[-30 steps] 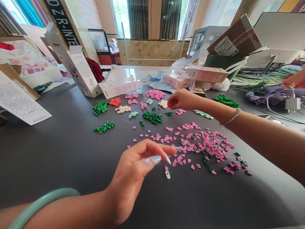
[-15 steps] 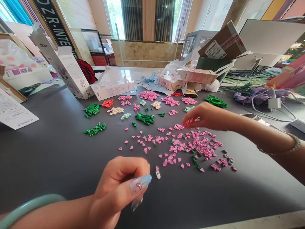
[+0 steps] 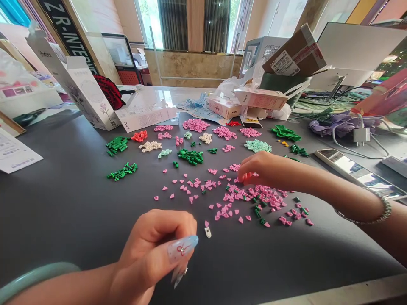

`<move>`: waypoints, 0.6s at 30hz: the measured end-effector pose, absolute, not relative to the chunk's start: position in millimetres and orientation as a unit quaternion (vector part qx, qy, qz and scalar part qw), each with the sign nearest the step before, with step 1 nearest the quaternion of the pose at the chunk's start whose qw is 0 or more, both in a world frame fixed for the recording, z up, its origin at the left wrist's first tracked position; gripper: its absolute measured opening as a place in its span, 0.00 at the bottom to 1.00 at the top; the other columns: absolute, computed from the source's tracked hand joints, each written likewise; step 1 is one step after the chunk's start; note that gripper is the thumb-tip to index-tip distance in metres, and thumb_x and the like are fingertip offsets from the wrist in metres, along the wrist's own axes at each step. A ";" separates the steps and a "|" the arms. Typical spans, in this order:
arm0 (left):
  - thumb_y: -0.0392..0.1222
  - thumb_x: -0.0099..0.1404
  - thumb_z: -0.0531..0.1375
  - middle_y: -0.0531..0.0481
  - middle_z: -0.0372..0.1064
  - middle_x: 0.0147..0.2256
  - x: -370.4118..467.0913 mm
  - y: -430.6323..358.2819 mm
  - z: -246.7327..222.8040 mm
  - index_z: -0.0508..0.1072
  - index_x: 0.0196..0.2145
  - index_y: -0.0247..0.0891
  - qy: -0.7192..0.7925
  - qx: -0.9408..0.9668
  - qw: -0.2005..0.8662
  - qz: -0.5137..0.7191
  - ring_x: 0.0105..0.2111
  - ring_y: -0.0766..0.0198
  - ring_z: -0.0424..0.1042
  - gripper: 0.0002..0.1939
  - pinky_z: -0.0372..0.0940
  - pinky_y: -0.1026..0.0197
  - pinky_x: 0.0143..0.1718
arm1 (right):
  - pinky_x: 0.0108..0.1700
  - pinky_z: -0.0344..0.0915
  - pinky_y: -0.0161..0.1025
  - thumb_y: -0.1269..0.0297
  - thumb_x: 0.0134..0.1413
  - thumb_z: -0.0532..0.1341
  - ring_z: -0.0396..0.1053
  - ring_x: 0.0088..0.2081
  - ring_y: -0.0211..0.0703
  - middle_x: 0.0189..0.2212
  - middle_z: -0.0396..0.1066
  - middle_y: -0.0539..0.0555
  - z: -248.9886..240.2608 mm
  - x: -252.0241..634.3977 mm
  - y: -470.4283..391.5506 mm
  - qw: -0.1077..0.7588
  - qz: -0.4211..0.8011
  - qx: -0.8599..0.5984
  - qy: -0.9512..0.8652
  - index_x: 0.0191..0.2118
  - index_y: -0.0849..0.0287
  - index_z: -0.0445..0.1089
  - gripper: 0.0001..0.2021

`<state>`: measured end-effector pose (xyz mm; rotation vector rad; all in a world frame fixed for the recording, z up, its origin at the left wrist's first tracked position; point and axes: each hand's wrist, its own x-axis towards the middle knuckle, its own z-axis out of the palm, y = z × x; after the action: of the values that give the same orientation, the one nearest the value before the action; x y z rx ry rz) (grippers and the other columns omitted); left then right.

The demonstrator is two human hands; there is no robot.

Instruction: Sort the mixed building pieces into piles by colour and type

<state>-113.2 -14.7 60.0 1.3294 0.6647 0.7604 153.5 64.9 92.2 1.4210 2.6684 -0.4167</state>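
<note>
My left hand point(image 3: 159, 250) is held above the near side of the dark table point(image 3: 79, 224), fingers curled in and thumb laid against them. Whatever they may enclose is hidden. My right hand point(image 3: 257, 169) reaches in from the right, its bent fingers pointing down at the far edge of a scattered spread of small pink building bricks point(image 3: 269, 197). The fingertips are close together among the pink bricks, and I cannot make out what is between them. A few green bricks point(image 3: 257, 212) are mixed into the spread. A small white piece with a hole point(image 3: 207, 232) lies beside my left hand.
Sorted heaps stand farther back: green bricks point(image 3: 190, 156), pink bricks point(image 3: 196, 125), mint bricks point(image 3: 258, 146), cream bricks point(image 3: 150, 146) and red bricks point(image 3: 139, 136). Behind are opened boxes point(image 3: 146, 116). At right lie a phone point(image 3: 356, 171) and a white charger point(image 3: 361, 135).
My right hand has lowered and moved slightly nearer over the pink bricks, uncovering the mint heap behind it. The left hand keeps its closed pose. The view has shifted slightly.
</note>
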 end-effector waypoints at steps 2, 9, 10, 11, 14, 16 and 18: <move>0.52 0.61 0.58 0.54 0.54 0.16 -113.1 -13.9 60.3 0.60 0.17 0.39 0.296 0.590 0.673 0.334 0.18 0.68 0.51 0.21 0.48 0.61 0.21 | 0.36 0.63 0.38 0.75 0.50 0.59 0.70 0.31 0.39 0.30 0.75 0.51 93.0 151.8 63.6 0.059 -0.143 0.472 0.868 0.31 0.57 0.74 0.08; 0.51 0.60 0.58 0.54 0.54 0.15 -108.9 -12.0 63.5 0.59 0.16 0.38 0.291 0.599 0.663 0.342 0.17 0.69 0.52 0.21 0.48 0.62 0.20 | 0.32 0.60 0.36 0.75 0.47 0.59 0.68 0.31 0.39 0.31 0.74 0.51 93.4 158.5 64.0 0.046 -0.125 0.460 0.878 0.34 0.57 0.73 0.09; 0.50 0.60 0.58 0.54 0.54 0.15 -108.3 -11.9 63.8 0.59 0.15 0.38 0.291 0.599 0.663 0.343 0.17 0.69 0.52 0.21 0.49 0.62 0.19 | 0.32 0.60 0.36 0.74 0.47 0.59 0.67 0.30 0.38 0.31 0.73 0.51 94.6 160.4 63.2 0.035 -0.124 0.455 0.881 0.33 0.57 0.73 0.08; 0.50 0.60 0.58 0.54 0.54 0.15 -108.0 -11.9 63.8 0.59 0.15 0.38 0.290 0.599 0.662 0.345 0.17 0.69 0.52 0.21 0.49 0.63 0.19 | 0.32 0.59 0.36 0.74 0.48 0.59 0.67 0.29 0.37 0.30 0.73 0.50 95.9 162.4 61.9 0.024 -0.126 0.447 0.885 0.32 0.57 0.72 0.07; 0.49 0.59 0.58 0.54 0.55 0.15 -108.7 -12.1 62.1 0.59 0.15 0.38 0.285 0.604 0.657 0.350 0.17 0.69 0.53 0.20 0.49 0.64 0.18 | 0.31 0.59 0.35 0.72 0.51 0.57 0.66 0.28 0.35 0.29 0.71 0.50 98.7 168.5 54.9 -0.004 -0.151 0.417 0.896 0.29 0.57 0.71 0.07; 0.47 0.60 0.57 0.55 0.55 0.15 -110.5 -12.1 59.8 0.59 0.16 0.38 0.283 0.608 0.654 0.350 0.17 0.70 0.53 0.19 0.49 0.64 0.18 | 0.32 0.60 0.35 0.71 0.54 0.56 0.67 0.29 0.35 0.31 0.72 0.50 99.0 172.1 48.0 -0.019 -0.169 0.405 0.898 0.30 0.57 0.72 0.08; 0.46 0.60 0.57 0.55 0.56 0.15 -112.2 -11.6 57.4 0.59 0.16 0.38 0.272 0.615 0.652 0.350 0.17 0.70 0.54 0.18 0.50 0.66 0.18 | 0.33 0.61 0.35 0.70 0.57 0.55 0.69 0.30 0.36 0.32 0.73 0.51 98.1 174.7 40.4 -0.034 -0.175 0.405 0.897 0.31 0.57 0.72 0.09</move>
<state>-112.2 -11.6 57.4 1.3971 0.6181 0.7952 174.7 40.4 98.1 1.3013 2.8788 -0.5611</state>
